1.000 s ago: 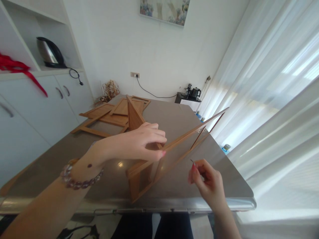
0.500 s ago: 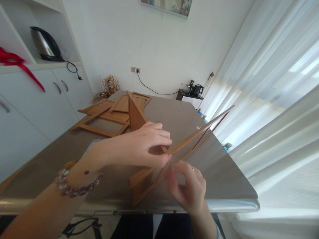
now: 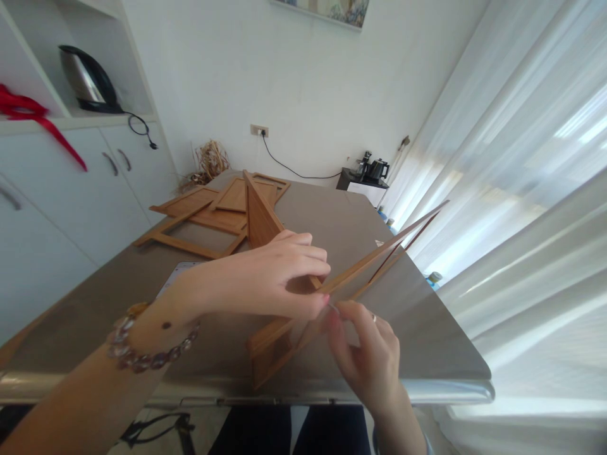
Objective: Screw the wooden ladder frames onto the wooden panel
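Observation:
My left hand [image 3: 284, 278] reaches across a wooden frame assembly and grips the corner where a tilted wooden panel [image 3: 262, 215] meets a long wooden rail [image 3: 370, 257]. Its thumb presses beside the joint. Close to that thumb, my right hand [image 3: 367, 354] pinches a thin, bent metal piece that looks like a hex key [image 3: 334, 308]; its far end is at the joint, where the exact contact is hidden. Below the hands, the frame's lower wooden end [image 3: 270, 354] stands near the table's front edge.
More wooden panels and frames [image 3: 199, 215] lie at the far left of the grey table [image 3: 427, 341]. A phone [image 3: 176, 273] lies partly under my left forearm. White curtains [image 3: 535, 253] hang at the right; a white cabinet [image 3: 57, 189] with a kettle [image 3: 88, 79] stands at the left.
My right hand has shifted slightly right and up, and the metal piece now points at a different angle. The left hand keeps its grip on the joint.

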`<state>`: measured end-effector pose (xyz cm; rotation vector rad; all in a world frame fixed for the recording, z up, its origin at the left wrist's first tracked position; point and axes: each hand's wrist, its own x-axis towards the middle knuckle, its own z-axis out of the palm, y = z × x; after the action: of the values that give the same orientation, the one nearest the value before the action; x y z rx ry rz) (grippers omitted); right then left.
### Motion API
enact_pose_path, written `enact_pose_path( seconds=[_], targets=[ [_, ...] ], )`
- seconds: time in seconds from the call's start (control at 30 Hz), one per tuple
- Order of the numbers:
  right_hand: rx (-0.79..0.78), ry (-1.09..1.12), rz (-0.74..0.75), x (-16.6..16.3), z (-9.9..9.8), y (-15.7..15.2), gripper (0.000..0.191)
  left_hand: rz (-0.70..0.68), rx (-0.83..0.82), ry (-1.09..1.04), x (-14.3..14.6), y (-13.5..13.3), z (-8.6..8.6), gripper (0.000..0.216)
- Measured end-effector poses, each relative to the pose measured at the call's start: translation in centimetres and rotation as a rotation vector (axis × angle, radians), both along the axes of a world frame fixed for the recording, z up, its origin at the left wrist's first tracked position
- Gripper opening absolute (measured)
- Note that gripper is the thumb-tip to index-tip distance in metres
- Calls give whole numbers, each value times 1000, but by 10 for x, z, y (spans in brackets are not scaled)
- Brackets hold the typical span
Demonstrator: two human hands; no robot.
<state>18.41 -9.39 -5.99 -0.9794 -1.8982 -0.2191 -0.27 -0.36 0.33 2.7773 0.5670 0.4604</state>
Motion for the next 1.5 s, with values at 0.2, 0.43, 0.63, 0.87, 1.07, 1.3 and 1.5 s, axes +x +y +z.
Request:
enact_pose_path(
  seconds=[0.2, 0.43, 0.63, 0.87, 1.07, 1.3, 1.5],
  targets=[
    [103, -91, -41, -6, 7, -7, 18, -8, -37, 11, -1, -2, 7, 31],
    [122, -84, -83, -9, 8, -7, 21, -25, -59, 9, -2, -5, 8, 34],
    [128, -106, -104, -7, 6, -8, 19, 57, -44, -24, 3, -8, 4, 34],
    [96, -117, -88, -3, 5, -7, 18, 54, -35, -24, 4, -7, 5, 35],
    [86, -185, -135, -2, 10, -12, 19, 46, -53, -4, 4, -7, 8, 38],
    [131, -203, -146, 0, 12, -10, 11, 69, -61, -56, 6, -12, 6, 36],
    [198, -266, -193, 12, 4, -8, 10, 29, -123, -144, 2, -19, 12, 39]
  ],
)
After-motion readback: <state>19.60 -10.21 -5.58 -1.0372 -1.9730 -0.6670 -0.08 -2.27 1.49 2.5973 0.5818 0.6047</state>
